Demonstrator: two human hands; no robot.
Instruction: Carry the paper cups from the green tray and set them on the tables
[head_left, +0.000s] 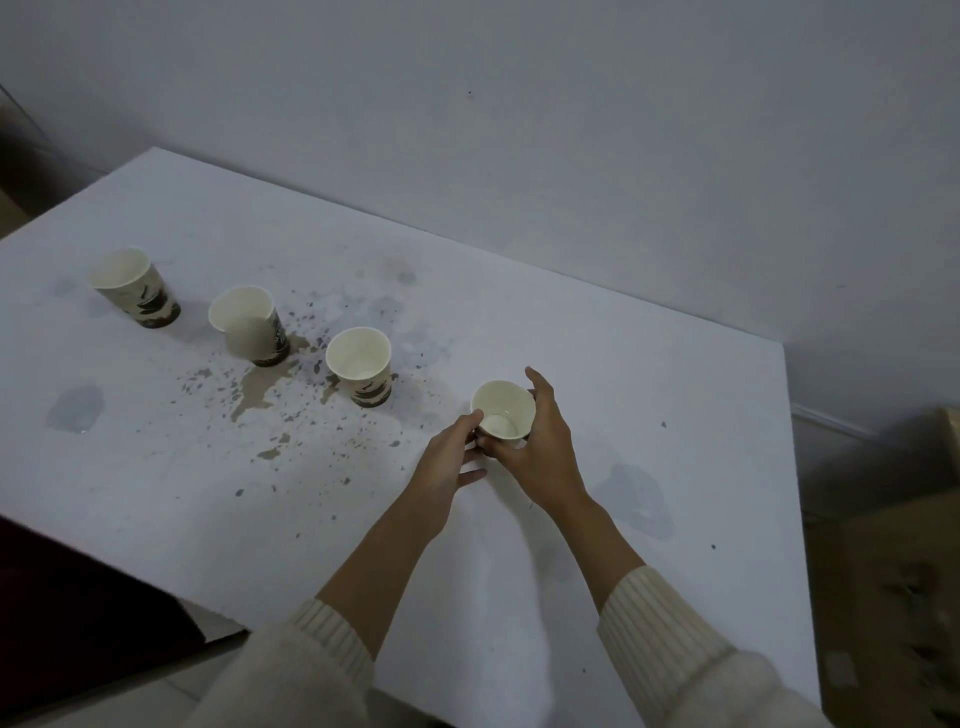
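Note:
Three paper cups stand upright in a diagonal row on the white table: a far-left cup, a middle cup and a nearer cup. A fourth paper cup sits at the right end of the row, low at the table surface. My right hand wraps around its right and near side. My left hand touches its left side with the fingertips. The cup's lower part is hidden by my fingers. The green tray is not in view.
Brown liquid stains and speckles spread on the table around the middle cups. Damp grey patches lie at the left and right. A wall runs behind the table. Cardboard boxes stand at the right, a dark object at the lower left.

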